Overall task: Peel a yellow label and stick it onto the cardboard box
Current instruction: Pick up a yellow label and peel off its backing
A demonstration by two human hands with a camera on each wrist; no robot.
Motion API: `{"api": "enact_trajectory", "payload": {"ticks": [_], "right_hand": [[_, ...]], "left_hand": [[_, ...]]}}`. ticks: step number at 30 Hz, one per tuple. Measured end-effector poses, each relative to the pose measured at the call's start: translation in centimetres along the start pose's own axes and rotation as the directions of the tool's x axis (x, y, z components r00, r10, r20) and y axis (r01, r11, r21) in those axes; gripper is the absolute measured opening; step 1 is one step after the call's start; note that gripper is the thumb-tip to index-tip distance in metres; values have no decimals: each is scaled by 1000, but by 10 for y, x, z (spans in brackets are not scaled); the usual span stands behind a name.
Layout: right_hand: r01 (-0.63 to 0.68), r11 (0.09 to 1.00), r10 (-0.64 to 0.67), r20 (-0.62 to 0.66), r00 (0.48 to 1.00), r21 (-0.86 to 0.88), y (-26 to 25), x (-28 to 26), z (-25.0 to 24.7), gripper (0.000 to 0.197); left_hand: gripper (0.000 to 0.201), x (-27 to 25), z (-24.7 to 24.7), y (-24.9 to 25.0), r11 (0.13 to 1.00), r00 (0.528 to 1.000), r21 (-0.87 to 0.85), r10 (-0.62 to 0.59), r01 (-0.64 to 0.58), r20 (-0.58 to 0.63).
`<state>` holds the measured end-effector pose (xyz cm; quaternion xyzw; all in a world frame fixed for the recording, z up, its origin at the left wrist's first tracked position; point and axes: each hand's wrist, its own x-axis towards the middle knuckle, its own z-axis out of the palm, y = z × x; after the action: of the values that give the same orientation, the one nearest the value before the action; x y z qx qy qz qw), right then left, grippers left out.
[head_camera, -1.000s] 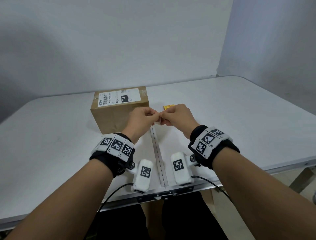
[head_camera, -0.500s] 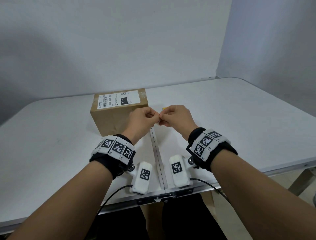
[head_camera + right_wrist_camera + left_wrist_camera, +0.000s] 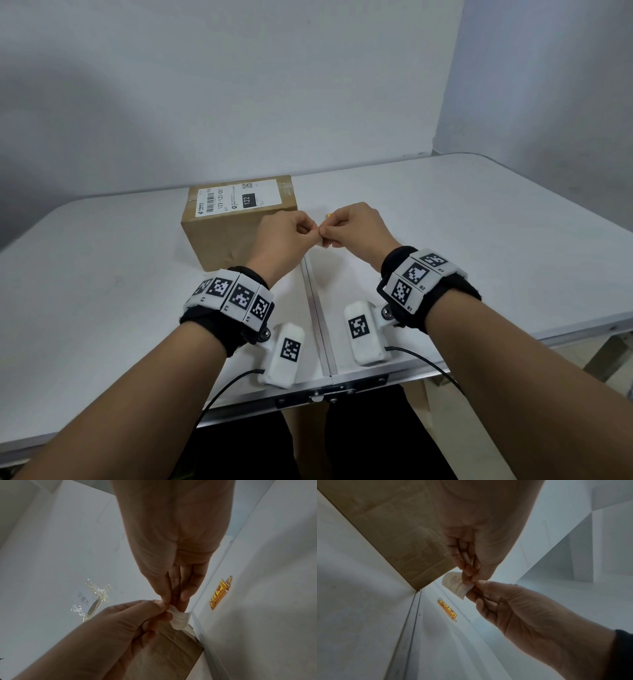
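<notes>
The brown cardboard box (image 3: 239, 219) with a white shipping label on top stands on the white table (image 3: 102, 291). Just right of it, my left hand (image 3: 314, 233) and right hand (image 3: 323, 235) meet above the table. Both pinch one small label sheet (image 3: 453, 584); its pale back shows faint orange print. In the right wrist view a curled white part of the sheet (image 3: 180, 619) hangs below the fingertips. A second yellow label (image 3: 447, 609) lies flat on the table beyond the hands. In the head view only its corner (image 3: 328, 215) shows.
A metal seam (image 3: 320, 325) runs across the table from the front edge toward the hands. A scrap of clear tape with a handwritten note (image 3: 92, 599) shows behind my left hand in the right wrist view. Grey walls close the back and right.
Both hands stay pinched together at the same spot. The yellow label on the table, plain a second ago, is now almost hidden behind my right hand.
</notes>
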<state>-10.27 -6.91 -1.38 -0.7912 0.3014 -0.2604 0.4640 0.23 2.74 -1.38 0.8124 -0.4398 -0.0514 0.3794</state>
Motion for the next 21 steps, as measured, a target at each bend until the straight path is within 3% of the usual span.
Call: {"api": "enact_trajectory", "payload": {"ticks": [11,21], "right_hand": [[-12,999,14,-55,998,39,4,-3,5,15],[-22,995,27,-49,998,98,5,-3,7,15]], "left_hand": [[10,0,4,0,996,999,-81,-33,32,-5],[13,-5,6,-9,935,994,-335,-112,112,22]]}}
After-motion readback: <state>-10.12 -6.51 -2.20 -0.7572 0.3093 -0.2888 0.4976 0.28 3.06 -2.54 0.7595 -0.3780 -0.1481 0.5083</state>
